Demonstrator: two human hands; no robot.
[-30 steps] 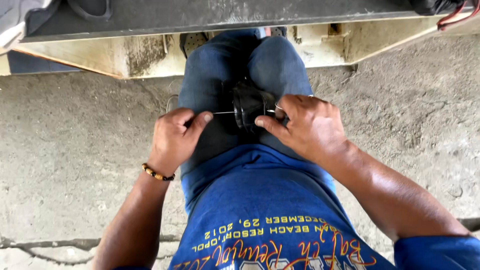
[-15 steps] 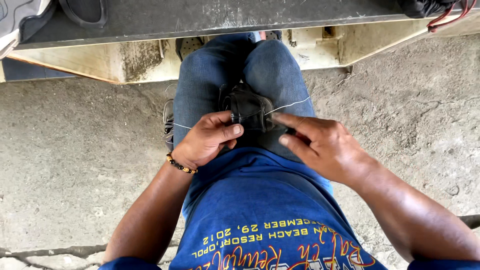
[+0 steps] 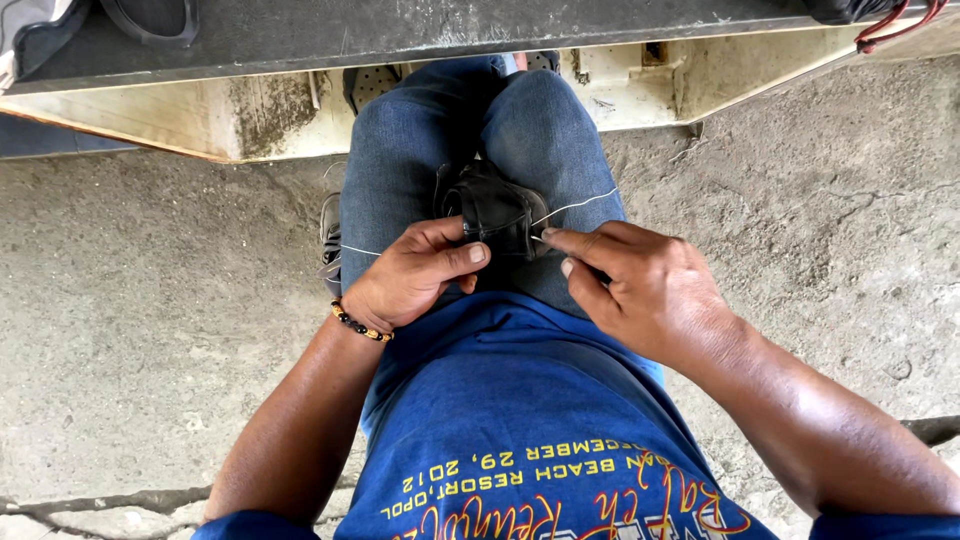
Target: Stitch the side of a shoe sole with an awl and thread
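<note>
On the lap of a seated person in blue denim jeans, a small black leather shoe rests between the thighs, just below the knees. The left hand lies against the near left side of the shoe, its fingers curled and its thumb stretched across the leather, so that it has the shoe pinned in a closed grip. A thin white thread runs out from the shoe's right side, rising toward the right across the jeans; another short length of it shows at the left, just beyond the left hand's knuckles. The right hand sits just beside the shoe on the right, forefinger and thumb brought together at the shoe's edge where the thread comes out; the other fingers are folded under. Whether the fingertips pinch the thread itself or a needle is too small to tell.

A beaded bracelet of dark and amber beads circles the left wrist. The person wears a blue cotton shirt with yellow print. Beneath the legs is rough grey concrete floor, and ahead of the knees a cream-painted, weathered ledge runs under a dark grey slab. A dark sandal peeks out beside the left thigh.
</note>
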